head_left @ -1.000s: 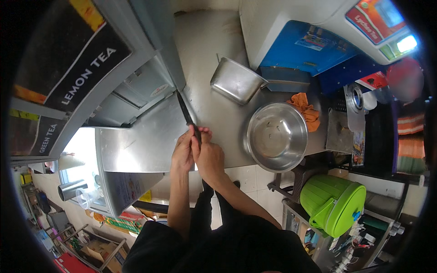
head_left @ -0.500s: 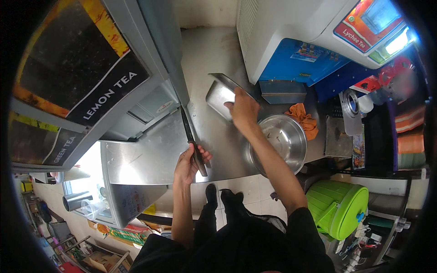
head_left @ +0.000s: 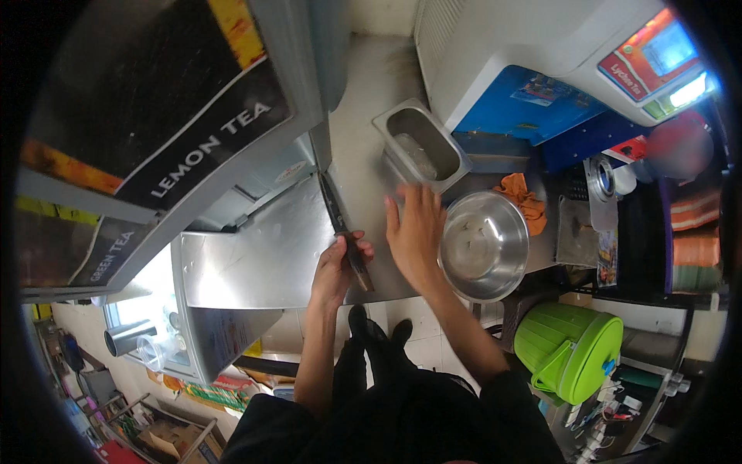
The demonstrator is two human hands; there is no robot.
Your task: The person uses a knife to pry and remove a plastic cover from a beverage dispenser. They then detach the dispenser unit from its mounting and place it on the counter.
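Observation:
My left hand [head_left: 334, 267] is closed round the brown handle of a knife [head_left: 332, 207], whose long dark blade points away over the steel counter [head_left: 247, 271]. My right hand [head_left: 417, 232] holds nothing; its thumb stands apart from the fingers, just below the near edge of a rectangular metal pan [head_left: 454, 157]. This deep pan stands upright on the counter, its opening facing up and a light patch showing inside. To the right of my right hand sits a round steel bowl [head_left: 501, 241], with small dark bits or reflections at its bottom.
A crumpled orange cloth [head_left: 523, 205] lies beside the bowl. Tall grey drink dispensers [head_left: 309, 85] flank the counter on the left, and a white and blue machine [head_left: 502, 100] stands at the back right. Below the counter at right is a lidded green bucket [head_left: 568, 352].
My right hand has set the metal pan down upright at the back of the counter and let go, drawing back toward me. My left hand still holds the knife.

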